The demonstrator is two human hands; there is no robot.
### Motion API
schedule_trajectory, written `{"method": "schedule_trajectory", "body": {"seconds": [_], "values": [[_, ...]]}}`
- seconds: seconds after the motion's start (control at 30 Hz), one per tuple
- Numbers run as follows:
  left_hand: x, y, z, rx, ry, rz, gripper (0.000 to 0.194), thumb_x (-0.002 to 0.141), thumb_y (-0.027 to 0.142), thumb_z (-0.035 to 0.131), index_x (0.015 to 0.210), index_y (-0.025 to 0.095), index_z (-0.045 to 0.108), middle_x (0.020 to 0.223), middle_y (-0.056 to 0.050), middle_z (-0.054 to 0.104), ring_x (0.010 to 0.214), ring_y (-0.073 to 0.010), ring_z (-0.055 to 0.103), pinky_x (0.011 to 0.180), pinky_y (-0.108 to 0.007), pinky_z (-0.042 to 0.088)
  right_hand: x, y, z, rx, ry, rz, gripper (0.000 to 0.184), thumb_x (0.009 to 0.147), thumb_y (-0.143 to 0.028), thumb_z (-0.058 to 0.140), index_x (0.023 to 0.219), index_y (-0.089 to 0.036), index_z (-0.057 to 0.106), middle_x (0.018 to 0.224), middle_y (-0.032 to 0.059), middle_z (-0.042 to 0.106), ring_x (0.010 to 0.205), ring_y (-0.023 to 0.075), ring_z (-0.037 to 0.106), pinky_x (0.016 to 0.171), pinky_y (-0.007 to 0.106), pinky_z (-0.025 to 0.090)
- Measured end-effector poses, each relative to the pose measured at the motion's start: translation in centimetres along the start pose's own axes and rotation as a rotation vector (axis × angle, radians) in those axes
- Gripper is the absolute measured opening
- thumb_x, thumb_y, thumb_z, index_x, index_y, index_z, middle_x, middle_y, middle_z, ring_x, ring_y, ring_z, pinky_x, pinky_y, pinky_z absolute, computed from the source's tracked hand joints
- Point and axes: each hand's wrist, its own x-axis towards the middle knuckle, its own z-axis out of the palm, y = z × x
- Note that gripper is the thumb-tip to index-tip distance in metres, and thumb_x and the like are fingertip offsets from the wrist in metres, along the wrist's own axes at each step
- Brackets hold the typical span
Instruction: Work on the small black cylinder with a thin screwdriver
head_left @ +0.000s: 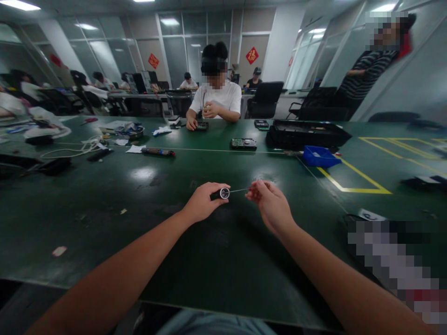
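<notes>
My left hand (203, 202) is closed around a short black cylinder (224, 193). Its round open end, with a silvery rim, faces me; it may be a flashlight, but I cannot tell for sure. In a pinch, my right hand (270, 202) holds a thin, light-coloured rod (239, 190) that looks like a wire or fine tool. The rod's far end reaches the rim of the cylinder; whether it goes inside cannot be made out. Both hands are over the green table (216, 260), and my right fingers hide the rod's near end.
Ahead lie a circuit-boarded drive (243, 143), a pen-shaped electric screwdriver (159, 152), a blue bin (320, 157) and a long black tray (307, 132). White cable (80, 148) lies at left. Across the table a person (216, 95) handles parts; another person (373, 65) stands at right.
</notes>
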Motion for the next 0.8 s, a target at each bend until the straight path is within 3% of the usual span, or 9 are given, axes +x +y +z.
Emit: {"method": "schedule_trajectory", "body": {"seconds": [0.1,0.27,0.4,0.8], "values": [[0.0,0.0,0.1,0.038,-0.016,-0.019,0.037,0.083,0.024,0.075,0.120,0.023,0.068,0.115,-0.005,0.071,0.106,-0.0227,0.064,0.096,-0.040,0.048,0.2,0.1,-0.1,0.029,0.001,0.047,0.028,0.087,-0.048,0.064,0.084,-0.020,0.061,0.073,0.0004,0.061,0.063,0.0162,0.062,0.073,0.037,0.057],[-0.1,-0.1,0.1,0.045,-0.036,-0.019,0.038,0.084,0.028,0.074,0.122,0.025,0.067,0.117,-0.004,0.070,0.107,-0.0227,0.063,0.097,-0.040,0.047,-0.2,0.1,-0.2,-0.147,0.066,-0.129,0.029,0.091,-0.050,0.059,0.091,-0.021,0.061,0.081,0.0019,0.065,0.071,0.0172,0.065,0.073,0.036,0.056],[-0.1,0.0,0.0,0.055,-0.044,-0.006,0.039,0.085,0.029,0.074,0.122,0.025,0.067,0.116,-0.004,0.070,0.106,-0.0229,0.063,0.096,-0.040,0.047,-0.6,-0.3,-0.2,-0.303,0.026,-0.241,0.028,0.094,-0.048,0.057,0.093,-0.021,0.062,0.080,0.0021,0.065,0.074,0.0176,0.064,0.075,0.036,0.054],[-0.2,-0.1,0.0,0.072,-0.055,0.009,0.040,0.085,0.030,0.073,0.124,0.026,0.066,0.119,-0.005,0.070,0.108,-0.0233,0.062,0.098,-0.041,0.046,-1.7,-1.6,0.3,-0.578,0.045,-0.341,0.027,0.097,-0.046,0.053,0.096,-0.020,0.063,0.080,0.0042,0.072,0.073,0.0191,0.068,0.072,0.034,0.051]]}}
